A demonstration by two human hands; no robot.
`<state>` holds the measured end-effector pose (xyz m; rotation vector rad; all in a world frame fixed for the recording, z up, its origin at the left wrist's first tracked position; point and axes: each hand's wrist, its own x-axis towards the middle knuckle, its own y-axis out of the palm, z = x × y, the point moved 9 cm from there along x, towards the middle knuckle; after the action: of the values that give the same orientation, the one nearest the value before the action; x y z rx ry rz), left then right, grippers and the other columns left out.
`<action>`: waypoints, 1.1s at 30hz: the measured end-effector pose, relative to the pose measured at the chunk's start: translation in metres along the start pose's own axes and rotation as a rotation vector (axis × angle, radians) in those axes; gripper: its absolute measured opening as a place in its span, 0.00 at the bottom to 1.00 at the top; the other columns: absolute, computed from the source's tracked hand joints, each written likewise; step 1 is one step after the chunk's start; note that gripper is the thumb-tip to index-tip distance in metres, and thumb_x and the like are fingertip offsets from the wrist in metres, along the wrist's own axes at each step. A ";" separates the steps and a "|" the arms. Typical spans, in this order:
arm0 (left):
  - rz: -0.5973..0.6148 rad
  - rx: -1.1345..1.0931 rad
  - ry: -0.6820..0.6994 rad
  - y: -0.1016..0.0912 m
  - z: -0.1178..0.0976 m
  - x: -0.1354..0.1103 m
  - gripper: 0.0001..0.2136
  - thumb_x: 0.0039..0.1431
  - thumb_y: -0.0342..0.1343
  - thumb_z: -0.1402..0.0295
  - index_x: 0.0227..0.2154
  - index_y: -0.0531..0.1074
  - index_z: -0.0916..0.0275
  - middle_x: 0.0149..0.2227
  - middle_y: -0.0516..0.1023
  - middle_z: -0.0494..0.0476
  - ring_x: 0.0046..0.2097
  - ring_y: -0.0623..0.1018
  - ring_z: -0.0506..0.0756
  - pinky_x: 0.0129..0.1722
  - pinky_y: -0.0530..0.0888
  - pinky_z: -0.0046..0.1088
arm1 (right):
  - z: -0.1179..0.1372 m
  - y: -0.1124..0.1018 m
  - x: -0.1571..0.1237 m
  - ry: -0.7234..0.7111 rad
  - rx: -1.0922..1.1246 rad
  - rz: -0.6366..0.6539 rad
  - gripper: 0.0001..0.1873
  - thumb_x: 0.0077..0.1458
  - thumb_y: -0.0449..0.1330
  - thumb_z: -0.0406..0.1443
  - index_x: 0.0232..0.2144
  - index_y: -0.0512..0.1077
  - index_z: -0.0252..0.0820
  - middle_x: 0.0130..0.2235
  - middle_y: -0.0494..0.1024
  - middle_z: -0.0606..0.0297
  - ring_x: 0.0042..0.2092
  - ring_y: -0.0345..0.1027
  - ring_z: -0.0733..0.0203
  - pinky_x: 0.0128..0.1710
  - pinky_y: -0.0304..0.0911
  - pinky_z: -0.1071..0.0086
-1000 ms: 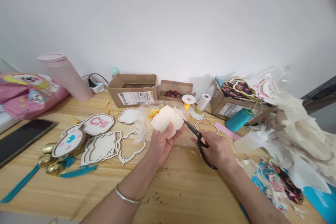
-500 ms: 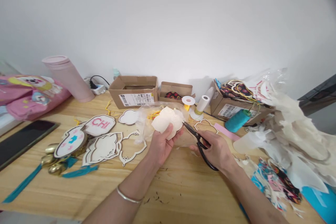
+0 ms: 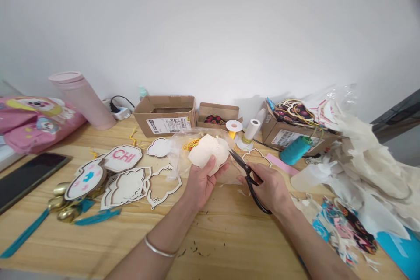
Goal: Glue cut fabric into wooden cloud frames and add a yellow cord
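Note:
My left hand [image 3: 205,179] pinches a cream-coloured fabric piece with a rounded, lobed outline [image 3: 206,151], thumb on top and fingers beneath. In my right hand [image 3: 269,186] is a pair of black-handled scissors [image 3: 241,162], gripped by the loops. The blade tips point up and left, close to the right edge of the fabric piece. Behind the fabric lies a clear plastic bag [image 3: 179,155] with red and yellow cord in it. A small pale scrap hangs or lies under my right fingers; which of the two I cannot tell.
Cardboard boxes [image 3: 164,116] line the wall. Wooden frames [image 3: 164,186], embroidered plaques [image 3: 123,157] and brass bells [image 3: 67,213] lie left. A teal thread spool [image 3: 296,150], a translucent bottle [image 3: 311,174], fabric scraps [image 3: 344,229] and crumpled cream cloth [image 3: 377,183] crowd the right. A pink tumbler [image 3: 83,100] stands back left.
The scissor tips have come slightly away from the fabric's right edge. Both hands keep their holds, and the view has shifted a little.

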<state>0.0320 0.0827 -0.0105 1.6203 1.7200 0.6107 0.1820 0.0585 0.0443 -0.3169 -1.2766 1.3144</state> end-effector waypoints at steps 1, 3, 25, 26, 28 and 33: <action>0.000 0.000 -0.003 0.000 0.000 0.000 0.18 0.49 0.59 0.74 0.45 0.69 0.59 0.44 0.76 0.55 0.43 0.76 0.56 0.42 0.76 0.38 | 0.001 -0.001 0.000 -0.007 -0.007 -0.002 0.16 0.52 0.54 0.45 0.28 0.72 0.37 0.18 0.62 0.71 0.19 0.55 0.69 0.19 0.51 0.75; -0.004 -0.001 -0.008 0.000 0.001 0.000 0.17 0.49 0.59 0.75 0.44 0.69 0.59 0.43 0.77 0.54 0.42 0.76 0.55 0.42 0.76 0.38 | 0.005 -0.002 0.001 -0.031 -0.018 -0.014 0.17 0.53 0.53 0.45 0.26 0.72 0.37 0.17 0.63 0.70 0.18 0.55 0.69 0.18 0.51 0.75; 0.005 -0.016 -0.027 0.003 0.006 -0.003 0.17 0.49 0.58 0.76 0.44 0.69 0.57 0.42 0.77 0.52 0.42 0.76 0.53 0.44 0.75 0.38 | 0.018 -0.009 -0.002 -0.132 -0.257 -0.138 0.16 0.56 0.51 0.43 0.29 0.72 0.37 0.21 0.73 0.65 0.19 0.63 0.67 0.18 0.47 0.72; 0.004 -0.014 -0.028 0.003 0.006 -0.003 0.18 0.49 0.58 0.76 0.44 0.69 0.57 0.42 0.77 0.53 0.42 0.76 0.54 0.43 0.75 0.39 | 0.018 -0.009 -0.002 -0.136 -0.252 -0.132 0.16 0.56 0.51 0.42 0.29 0.72 0.37 0.20 0.73 0.65 0.19 0.63 0.67 0.18 0.47 0.73; -0.002 -0.011 -0.032 0.002 0.006 -0.003 0.19 0.49 0.58 0.76 0.45 0.69 0.57 0.43 0.76 0.53 0.42 0.76 0.55 0.44 0.75 0.40 | 0.018 -0.007 -0.001 -0.137 -0.236 -0.119 0.15 0.56 0.52 0.42 0.28 0.72 0.37 0.20 0.72 0.65 0.19 0.62 0.68 0.19 0.48 0.73; 0.002 -0.010 -0.034 0.002 0.006 -0.004 0.20 0.49 0.59 0.76 0.46 0.68 0.57 0.44 0.76 0.53 0.42 0.76 0.55 0.45 0.74 0.41 | 0.016 -0.006 -0.002 -0.121 -0.189 -0.124 0.17 0.56 0.51 0.44 0.30 0.72 0.37 0.18 0.70 0.66 0.18 0.59 0.68 0.19 0.49 0.74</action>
<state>0.0376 0.0785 -0.0126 1.6167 1.6884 0.5884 0.1729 0.0473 0.0534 -0.2888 -1.5028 1.1237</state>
